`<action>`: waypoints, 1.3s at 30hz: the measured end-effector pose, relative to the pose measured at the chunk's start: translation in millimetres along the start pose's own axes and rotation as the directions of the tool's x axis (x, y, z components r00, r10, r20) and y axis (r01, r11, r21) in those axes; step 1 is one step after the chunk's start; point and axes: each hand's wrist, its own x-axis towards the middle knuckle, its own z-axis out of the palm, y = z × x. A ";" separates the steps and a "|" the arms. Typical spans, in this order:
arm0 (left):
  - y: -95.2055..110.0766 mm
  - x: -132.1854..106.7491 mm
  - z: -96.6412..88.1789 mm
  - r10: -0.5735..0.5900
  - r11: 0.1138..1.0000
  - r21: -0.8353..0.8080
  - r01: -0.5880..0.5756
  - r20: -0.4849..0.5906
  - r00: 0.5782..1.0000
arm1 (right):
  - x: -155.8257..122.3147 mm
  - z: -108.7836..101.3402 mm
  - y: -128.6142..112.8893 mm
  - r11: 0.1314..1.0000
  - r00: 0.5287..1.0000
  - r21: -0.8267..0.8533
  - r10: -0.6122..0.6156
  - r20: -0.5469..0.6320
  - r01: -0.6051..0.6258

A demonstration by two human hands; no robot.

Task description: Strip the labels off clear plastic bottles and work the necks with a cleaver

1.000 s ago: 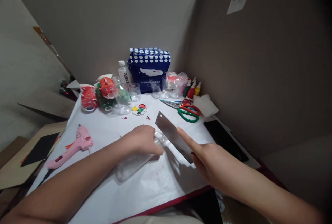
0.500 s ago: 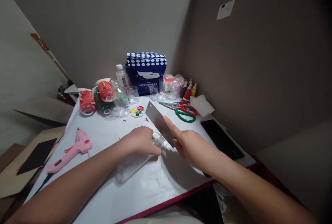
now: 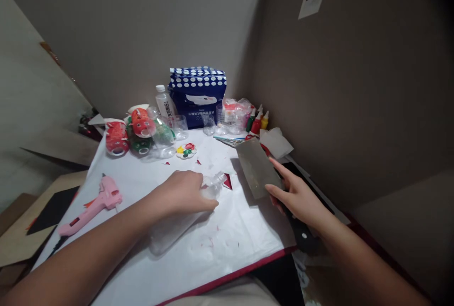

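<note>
My left hand presses down on a clear plastic bottle that lies on its side on the white sheet, neck pointing right. A small red scrap lies just past the bottle's neck. My right hand grips the handle of a cleaver. Its wide steel blade is held flat-side up over the right part of the sheet, apart from the bottle. The forefinger stretches along the blade's edge.
At the back stand a blue dotted bag, a water bottle, painted red and green bottle pieces, clear cups, paint bottles and a small palette. A pink glue gun lies left; a black phone lies right.
The cleaver has swung away from the bottle's neck to the right and turned flat-side up. It now covers the scissors. A red scrap now shows beside the neck. My left hand stays put.
</note>
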 end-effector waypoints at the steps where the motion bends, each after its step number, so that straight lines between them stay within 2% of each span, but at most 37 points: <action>1: 1.8 -3.4 -4.3 -0.002 1.000 -0.001 0.002 -0.013 1.000 | 3.3 1.9 2.7 0.999 0.999 0.030 0.022 0.023 -0.023; 5: 8.9 -14.8 -16.3 0.017 0.998 -0.052 -0.020 -0.065 0.998 | 9.8 10.9 13.4 0.997 0.992 -0.011 0.073 0.103 -0.072; 7: 11.4 -19.1 -17.7 0.044 0.997 -0.065 -0.049 -0.073 0.996 | 12.1 14.2 18.4 0.994 0.993 -0.110 0.030 0.115 -0.017; 9: 13.3 -23.1 -17.0 0.077 0.995 -0.054 -0.081 -0.075 0.994 | 14.5 15.2 22.4 0.962 0.993 -0.257 -0.066 0.094 0.088; 11: 15.2 -27.0 -15.8 0.101 0.994 -0.044 -0.105 -0.082 0.992 | 15.6 14.6 23.2 0.873 0.987 -0.460 -0.152 0.054 0.160; 14: 19.0 -33.3 -14.2 0.116 0.992 -0.042 -0.121 -0.110 0.987 | 10.5 15.1 14.4 0.673 0.949 -0.709 -0.314 -0.014 0.212; 15: 20.5 -35.2 -13.7 0.126 0.991 -0.033 -0.131 -0.121 0.985 | 6.6 16.7 8.6 0.652 0.919 -0.712 -0.394 -0.025 0.260; 16: 22.1 -36.9 -13.1 0.143 0.989 -0.018 -0.147 -0.136 0.980 | 1.9 19.2 1.7 0.667 0.882 -0.667 -0.470 -0.030 0.333; 18: 25.4 -39.6 -11.5 0.180 0.984 0.021 -0.179 -0.180 0.967 | -8.2 26.7 -13.6 0.752 0.832 -0.444 -0.554 -0.024 0.488; 21: 30.6 -42.2 -8.3 0.204 0.979 0.084 -0.188 -0.269 0.941 | -18.5 40.9 -32.7 0.828 0.834 -0.133 -0.552 -0.019 0.545; 25: 35.9 -46.3 -5.0 0.213 0.974 0.153 -0.168 -0.361 0.908 | -18.6 54.8 -40.1 0.862 0.862 0.001 -0.507 -0.011 0.507; 28: 37.3 -50.4 -3.3 0.234 0.968 0.190 -0.162 -0.466 0.853 | -17.8 57.8 -39.0 0.858 0.861 0.079 -0.509 -0.012 0.508; 31: 37.6 -53.5 -1.0 0.258 0.962 0.218 -0.163 -0.544 0.798 | -20.0 56.8 -39.9 0.827 0.831 0.084 -0.554 -0.050 0.556; 33: 37.7 -54.5 0.9 0.267 0.960 0.226 -0.165 -0.567 0.779 | -21.6 55.7 -41.4 0.803 0.801 0.022 -0.592 -0.088 0.595; 36: 38.1 -54.8 3.5 0.271 0.960 0.223 -0.170 -0.581 0.768 | -23.3 55.1 -41.8 0.736 0.721 -0.134 -0.677 -0.150 0.663; 39: 38.6 -54.8 3.9 0.272 0.961 0.210 -0.182 -0.568 0.777 | -24.7 56.9 -38.1 0.664 0.652 -0.261 -0.744 -0.145 0.700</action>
